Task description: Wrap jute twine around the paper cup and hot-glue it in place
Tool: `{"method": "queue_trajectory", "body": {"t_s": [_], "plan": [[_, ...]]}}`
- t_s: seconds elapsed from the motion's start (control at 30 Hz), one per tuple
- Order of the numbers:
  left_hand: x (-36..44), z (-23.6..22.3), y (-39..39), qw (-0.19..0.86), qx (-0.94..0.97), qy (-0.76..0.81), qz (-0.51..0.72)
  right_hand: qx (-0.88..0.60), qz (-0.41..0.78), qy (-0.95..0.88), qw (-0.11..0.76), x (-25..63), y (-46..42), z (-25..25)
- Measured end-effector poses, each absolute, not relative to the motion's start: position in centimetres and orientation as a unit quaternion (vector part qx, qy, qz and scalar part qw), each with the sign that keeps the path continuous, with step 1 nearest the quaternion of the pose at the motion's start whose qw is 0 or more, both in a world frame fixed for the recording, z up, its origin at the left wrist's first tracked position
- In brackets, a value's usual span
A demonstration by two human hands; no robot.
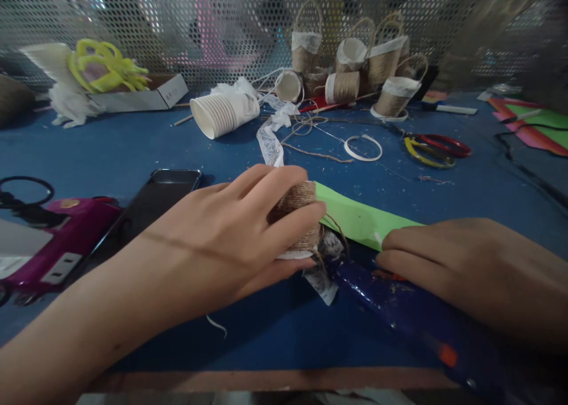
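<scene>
My left hand is wrapped round a small paper cup covered in rows of brown twine, its white rim turned down toward me. Just right of the cup sits the nozzle end of a dark blue glue gun. My right hand is closed over the gun's handle side, fingers curled by its orange trigger; the handle itself is hidden. A green paper strip runs from behind the cup to the right fingers. Loose twine and a scrap of white lace lie between cup and nozzle.
Several twine-covered baskets stand at the back by the perforated metal screen. Stacked paper cups, lace ribbon and scissors lie nearer. A phone and a magenta power strip are at left.
</scene>
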State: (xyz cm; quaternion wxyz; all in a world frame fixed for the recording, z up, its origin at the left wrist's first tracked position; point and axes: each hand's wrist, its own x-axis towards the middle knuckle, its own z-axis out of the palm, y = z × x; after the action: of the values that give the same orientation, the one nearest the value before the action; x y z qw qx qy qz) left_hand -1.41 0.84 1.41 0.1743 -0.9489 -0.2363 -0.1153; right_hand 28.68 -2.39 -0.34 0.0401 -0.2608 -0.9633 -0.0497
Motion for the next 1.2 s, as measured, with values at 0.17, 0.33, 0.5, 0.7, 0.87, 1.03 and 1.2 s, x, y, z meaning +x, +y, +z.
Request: {"method": "queue_trajectory", "body": {"t_s": [0.17, 0.33, 0.5, 0.7, 0.87, 1.03, 1.2], "plan": [[-1.33, 1.47, 0.88, 0.182, -0.947, -0.237, -0.119, -0.258, -0.053, -0.964, 0.034, 28.72, -2.32, -0.24], [-1.32, 1.51, 0.83, 0.176, -0.948, -0.237, -0.118, -0.256, -0.065, -0.964, 0.037, 28.65, -2.31, -0.12], [-1.38, 1.51, 0.78, 0.176, -0.946, -0.242, -0.122, -0.257, -0.061, -0.964, 0.041, 28.59, -2.34, -0.27], [-1.41, 1.56, 0.75, 0.181, -0.947, -0.237, -0.121, -0.259, -0.064, -0.963, 0.045, 28.6, -2.34, -0.32], [-1.29, 1.49, 0.85, 0.179, -0.947, -0.239, -0.122, -0.258, -0.063, -0.963, 0.036, 28.78, -2.39, -0.41], [-1.26, 1.7, 0.84, 0.179, -0.948, -0.235, -0.119, -0.271, -0.061, -0.96, 0.036, 28.86, -2.74, -0.48], [-1.18, 1.64, 0.79, 0.172, -0.947, -0.242, -0.119, -0.267, -0.05, -0.962, 0.038, 28.79, -2.62, -0.53]]}}
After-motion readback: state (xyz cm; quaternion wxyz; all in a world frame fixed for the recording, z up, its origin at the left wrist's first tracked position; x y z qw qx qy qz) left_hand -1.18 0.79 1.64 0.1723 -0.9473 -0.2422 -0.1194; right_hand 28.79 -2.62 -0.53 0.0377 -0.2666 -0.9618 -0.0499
